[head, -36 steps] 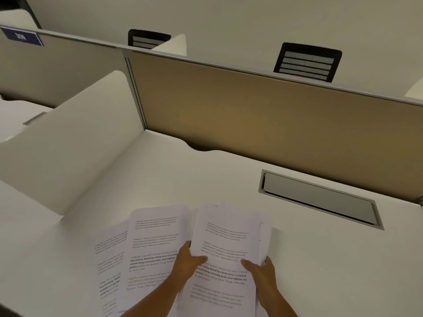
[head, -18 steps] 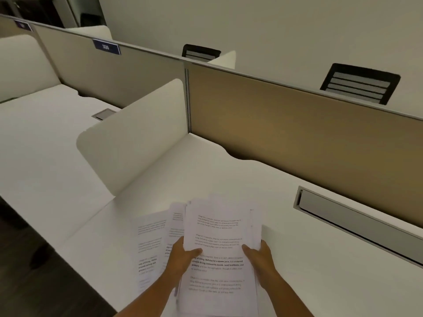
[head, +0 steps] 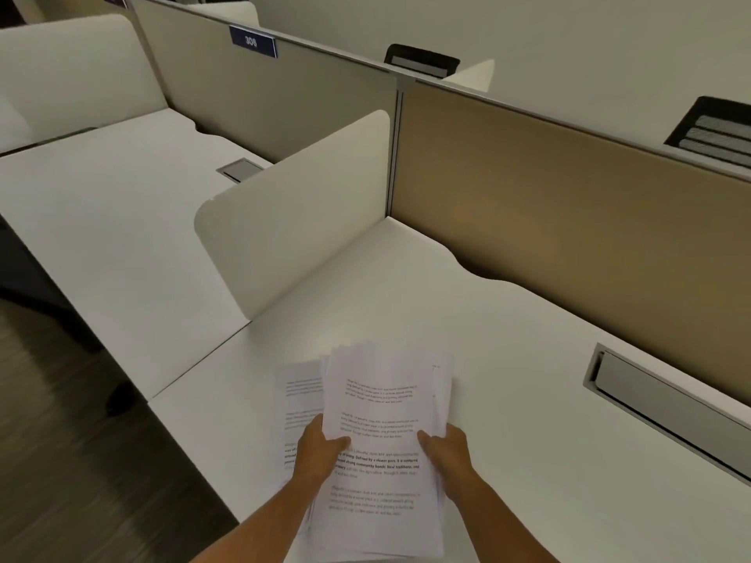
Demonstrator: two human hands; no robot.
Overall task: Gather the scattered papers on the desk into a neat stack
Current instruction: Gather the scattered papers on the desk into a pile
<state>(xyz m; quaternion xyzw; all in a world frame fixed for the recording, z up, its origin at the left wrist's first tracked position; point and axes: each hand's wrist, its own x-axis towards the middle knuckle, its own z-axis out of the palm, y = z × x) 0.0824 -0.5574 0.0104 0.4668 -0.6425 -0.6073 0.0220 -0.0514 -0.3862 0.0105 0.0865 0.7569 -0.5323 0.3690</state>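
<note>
Since 0.5 s ago the view swings further left: the next bay now fills the left side, and fewer loose sheets show beside the stack. Hands keep the same grip.

Stack [head: 382, 436] sits on the white surface [head: 528, 400], near its front edge, approx. centre-bottom of view. Top page shows printed text w/ a bold paragraph mid-page. Far edges of the stack are fanned, not flush.

Left hand [head: 321, 453] is closed on the stack's left edge, thumb on top of the page, fingers under & hidden. Right hand [head: 447, 457] is closed on the right edge the same way, thumb on top.

One sheet [head: 302, 400] sticks out from beneath the stack on the left, lying flat, partly covered by the left hand.

White divider [head: 300, 213] stands upright left of the stack, well apart. Tan panel [head: 569, 221] runs along the back. Grey cable tray [head: 666, 404] is set into the surface to the right. Blue "308" label [head: 252, 41] is fixed on the far panel top.
</note>
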